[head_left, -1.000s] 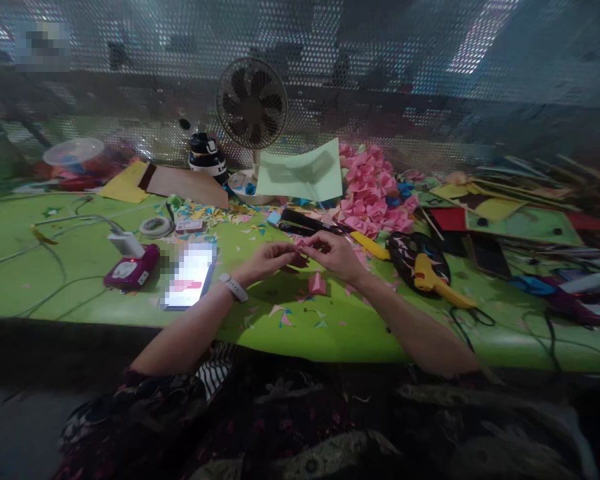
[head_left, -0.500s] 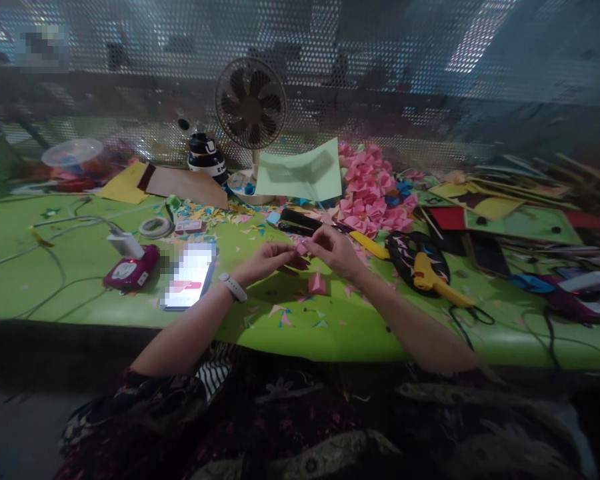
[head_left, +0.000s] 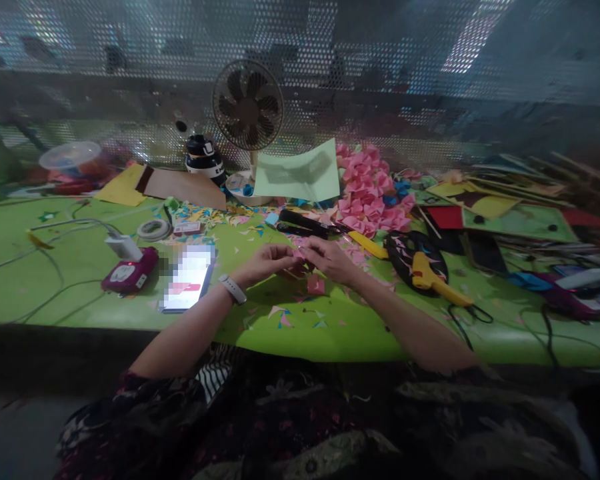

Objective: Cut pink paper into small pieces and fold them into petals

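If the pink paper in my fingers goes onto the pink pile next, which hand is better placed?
Right, I'd judge: the right hand touches the pink paper too and is closer to the pink pile; the left hand sits farther away.

"Which colours reach you?"
"I see a bright green tabletop (head_left: 260, 333), a small pink paper piece (head_left: 299, 254) in the middle and a heap of pink papers (head_left: 370, 190) on the far side."
"Right?"
"I get a yellow glue gun (head_left: 430, 277) and, farther off, a red sheet (head_left: 445, 217)."
"Left?"
"I make out a purple box (head_left: 131, 273) with a white plug (head_left: 123, 248) and, nearer, a black-and-white striped cloth (head_left: 217, 368)."
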The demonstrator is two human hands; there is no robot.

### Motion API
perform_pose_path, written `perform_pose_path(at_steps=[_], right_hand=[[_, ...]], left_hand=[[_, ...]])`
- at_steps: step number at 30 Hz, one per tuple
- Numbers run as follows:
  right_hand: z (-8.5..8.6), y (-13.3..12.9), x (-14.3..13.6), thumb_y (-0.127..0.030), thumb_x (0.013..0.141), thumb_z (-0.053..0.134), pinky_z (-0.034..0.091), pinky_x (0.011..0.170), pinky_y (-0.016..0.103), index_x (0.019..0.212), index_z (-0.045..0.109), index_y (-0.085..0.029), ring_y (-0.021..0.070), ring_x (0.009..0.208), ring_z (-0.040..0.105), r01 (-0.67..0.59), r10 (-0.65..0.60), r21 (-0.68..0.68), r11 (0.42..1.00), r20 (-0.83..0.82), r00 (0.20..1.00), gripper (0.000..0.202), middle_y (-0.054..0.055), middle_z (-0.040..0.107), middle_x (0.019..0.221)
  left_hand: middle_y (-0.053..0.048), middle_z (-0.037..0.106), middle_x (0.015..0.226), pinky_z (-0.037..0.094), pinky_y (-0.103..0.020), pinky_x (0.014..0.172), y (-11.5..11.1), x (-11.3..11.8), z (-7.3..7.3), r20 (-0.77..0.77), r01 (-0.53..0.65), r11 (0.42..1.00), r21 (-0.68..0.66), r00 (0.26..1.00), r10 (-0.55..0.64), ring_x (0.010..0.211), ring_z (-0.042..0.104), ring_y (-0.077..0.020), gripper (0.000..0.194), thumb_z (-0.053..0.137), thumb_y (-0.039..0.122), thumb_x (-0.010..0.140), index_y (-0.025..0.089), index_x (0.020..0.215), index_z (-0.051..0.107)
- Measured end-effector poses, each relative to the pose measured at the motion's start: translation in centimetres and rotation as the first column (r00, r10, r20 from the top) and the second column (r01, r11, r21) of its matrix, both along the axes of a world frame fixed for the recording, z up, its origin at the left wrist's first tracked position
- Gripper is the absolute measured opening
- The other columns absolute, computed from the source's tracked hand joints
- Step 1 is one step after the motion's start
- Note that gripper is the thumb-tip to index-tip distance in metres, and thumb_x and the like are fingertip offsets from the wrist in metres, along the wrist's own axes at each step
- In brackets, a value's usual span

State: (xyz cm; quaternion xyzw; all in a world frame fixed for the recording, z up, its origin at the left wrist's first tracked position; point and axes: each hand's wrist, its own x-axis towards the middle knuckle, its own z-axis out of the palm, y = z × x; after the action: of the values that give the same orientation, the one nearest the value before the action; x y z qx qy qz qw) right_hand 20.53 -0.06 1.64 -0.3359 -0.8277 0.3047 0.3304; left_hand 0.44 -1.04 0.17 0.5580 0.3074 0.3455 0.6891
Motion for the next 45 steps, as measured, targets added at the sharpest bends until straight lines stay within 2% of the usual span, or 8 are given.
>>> perform_pose_path(at_steps=[4, 11, 16, 21, 25, 32, 40, 45], right_hand=[[0.1, 0.0, 0.1, -0.039, 0.096, 0.045, 0.036, 0.063, 0.027, 0.075, 0.049, -0.021, 0.0132, 0.064, 0.046, 0.003, -0.003, -0.002, 1.0, -0.003, 1.0, 0.029, -0.002, 0.05, 0.068], [0.2, 0.2, 0.4, -0.045, 0.091, 0.053, 0.034, 0.06, 0.026, 0.074, 0.053, -0.019, 0.0121, 0.062, 0.045, -0.001, 0.003, -0.041, 0.999, 0.055, 0.998, 0.031, -0.002, 0.051, 0.068], [0.5, 0.1, 0.5, -0.048, 0.095, 0.046, 0.037, 0.055, 0.026, 0.077, 0.051, -0.02, 0.0124, 0.058, 0.049, -0.066, 0.068, -0.198, 0.978, 0.003, 0.998, 0.034, -0.002, 0.052, 0.067], [0.6, 0.0, 0.6, -0.048, 0.096, 0.046, 0.039, 0.055, 0.026, 0.077, 0.05, -0.021, 0.0126, 0.058, 0.049, -0.059, 0.058, -0.229, 0.972, -0.014, 0.998, 0.032, -0.002, 0.052, 0.067], [0.3, 0.2, 0.6, -0.047, 0.096, 0.044, 0.038, 0.056, 0.026, 0.076, 0.048, -0.022, 0.0131, 0.059, 0.048, -0.042, 0.047, -0.168, 0.985, 0.029, 0.998, 0.033, -0.002, 0.05, 0.066], [0.3, 0.1, 0.3, -0.041, 0.096, 0.043, 0.035, 0.063, 0.028, 0.071, 0.042, -0.023, 0.0138, 0.063, 0.045, 0.005, -0.012, 0.093, 0.996, 0.073, 0.997, 0.03, -0.002, 0.047, 0.066], [-0.3, 0.2, 0.0, -0.048, 0.098, 0.041, 0.036, 0.061, 0.027, 0.074, 0.045, -0.023, 0.0141, 0.06, 0.046, 0.037, -0.04, 0.05, 0.998, 0.061, 0.997, 0.034, -0.002, 0.05, 0.063], [-0.4, 0.2, -0.1, -0.044, 0.098, 0.04, 0.035, 0.062, 0.028, 0.075, 0.044, -0.023, 0.0147, 0.063, 0.047, 0.052, -0.057, 0.081, 0.995, 0.071, 0.996, 0.032, -0.001, 0.05, 0.065]], left_hand=[[-0.009, 0.077, 0.083, 0.061, -0.032, 0.074, 0.2, -0.1, -0.1, -0.015, 0.021, 1.0, 0.012, 1.0, -0.021, 0.078, 0.075, -0.018, 0.051, 0.083, 0.055, 0.07, 0.011, 0.09, 0.067], [-0.01, 0.077, 0.087, 0.06, -0.03, 0.076, 0.5, -0.4, -0.5, -0.036, 0.049, 0.999, -0.005, 0.998, -0.049, 0.079, 0.074, -0.0166, 0.047, 0.081, 0.052, 0.076, 0.011, 0.093, 0.066], [-0.009, 0.077, 0.085, 0.061, -0.031, 0.076, 0.4, -0.3, -0.3, -0.043, 0.016, 1.0, 0.018, 0.999, -0.015, 0.081, 0.074, -0.0171, 0.048, 0.081, 0.052, 0.075, 0.011, 0.094, 0.066], [-0.01, 0.077, 0.086, 0.061, -0.032, 0.075, 0.2, -0.3, 0.0, -0.027, 0.018, 1.0, 0.016, 0.999, -0.017, 0.083, 0.074, -0.019, 0.05, 0.083, 0.054, 0.072, 0.011, 0.094, 0.068], [-0.01, 0.077, 0.088, 0.061, -0.031, 0.074, 0.3, -0.4, 0.0, -0.024, 0.031, 1.0, 0.0, 0.999, -0.031, 0.082, 0.074, -0.0183, 0.046, 0.082, 0.05, 0.075, 0.012, 0.095, 0.067], [-0.011, 0.077, 0.09, 0.061, -0.033, 0.075, 0.2, -0.4, -0.1, 0.012, 0.033, 0.999, -0.009, 0.999, -0.033, 0.084, 0.074, -0.0201, 0.045, 0.08, 0.051, 0.076, 0.013, 0.093, 0.066], [-0.005, 0.072, 0.085, 0.058, -0.026, 0.066, 0.3, 0.4, -0.4, 0.007, -0.142, 0.982, 0.121, 0.99, 0.143, 0.078, 0.072, -0.016, 0.05, 0.08, 0.057, 0.073, 0.013, 0.09, 0.065], [-0.005, 0.072, 0.085, 0.058, -0.024, 0.064, 0.2, 0.4, -0.3, -0.042, -0.145, 0.984, 0.104, 0.988, 0.15, 0.078, 0.071, -0.0151, 0.046, 0.079, 0.055, 0.075, 0.014, 0.09, 0.065]])
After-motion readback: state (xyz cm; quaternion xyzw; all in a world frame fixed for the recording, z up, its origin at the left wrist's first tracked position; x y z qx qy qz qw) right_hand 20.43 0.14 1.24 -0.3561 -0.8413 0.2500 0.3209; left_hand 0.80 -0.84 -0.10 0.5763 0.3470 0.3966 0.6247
